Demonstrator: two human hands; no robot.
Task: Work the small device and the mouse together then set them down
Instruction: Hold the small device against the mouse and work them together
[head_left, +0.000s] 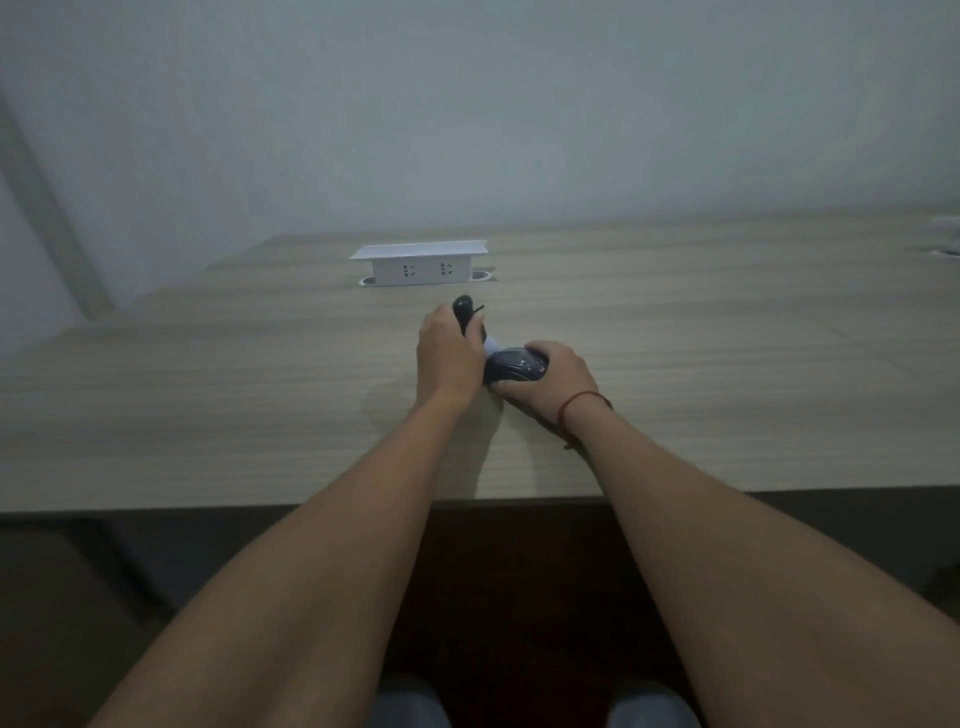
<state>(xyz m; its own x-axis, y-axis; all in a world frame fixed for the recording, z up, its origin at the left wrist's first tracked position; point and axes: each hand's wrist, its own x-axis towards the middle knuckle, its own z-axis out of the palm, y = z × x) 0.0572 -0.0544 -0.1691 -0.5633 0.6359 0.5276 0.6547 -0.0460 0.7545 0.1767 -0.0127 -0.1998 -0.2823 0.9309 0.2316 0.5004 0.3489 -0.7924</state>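
Both hands meet over the middle of the wooden table (208, 405). My left hand (449, 358) is closed around a small black device (464, 307), whose rounded top sticks out above the fingers, with a thin black piece jutting to the right. My right hand (553, 387) grips a dark computer mouse (516, 366) from the right and below. The mouse lies right next to my left hand. A pale bit shows between the two hands; I cannot tell what it is.
A white pop-up socket box (421, 264) with two outlets stands on the table beyond my hands. A red string circles my right wrist (576, 402). The table's front edge (156, 506) runs across below my forearms. A grey wall rises behind.
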